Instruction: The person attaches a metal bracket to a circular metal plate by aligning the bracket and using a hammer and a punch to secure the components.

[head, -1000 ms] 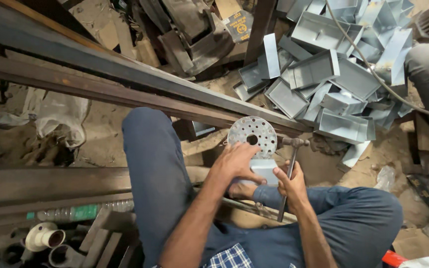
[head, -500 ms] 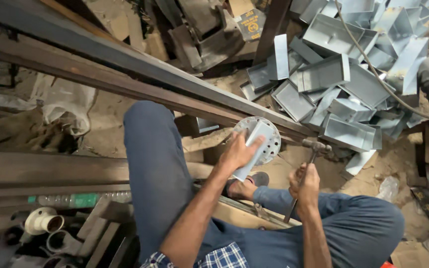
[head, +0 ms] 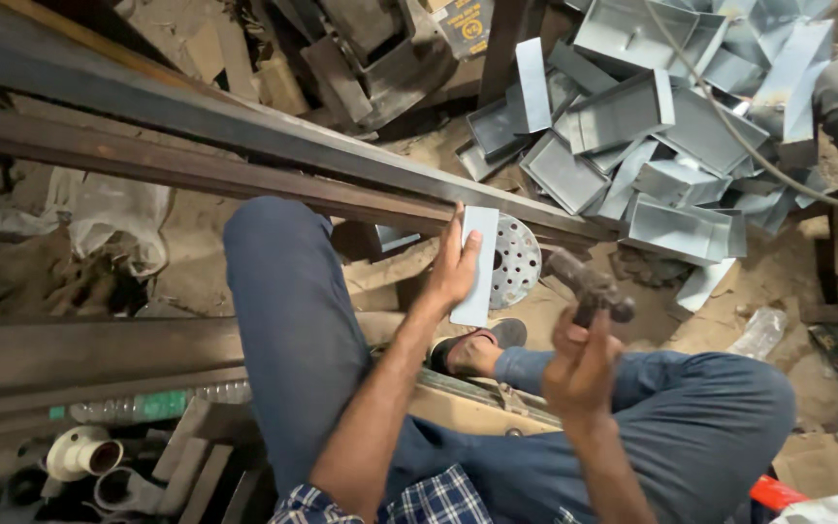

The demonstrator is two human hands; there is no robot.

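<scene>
Left hand grips a flat, rectangular piece of grey sheet metal by its long edge, fingers wrapped around it, and holds it upright, almost vertical. Just behind this piece stands a round perforated metal disc, pale grey, with many small holes, partly covered by the piece. Right hand is closed around the handle of a hammer, whose dark, worn steel head is raised and slightly blurred, near the disc but apart from it. Both forearms pass over blue trousers. Long, rusty brown steel beams run across the dusty ground. Beyond them lies a loose pile of folded grey sheet-metal trays, box-shaped with bent edges.
</scene>
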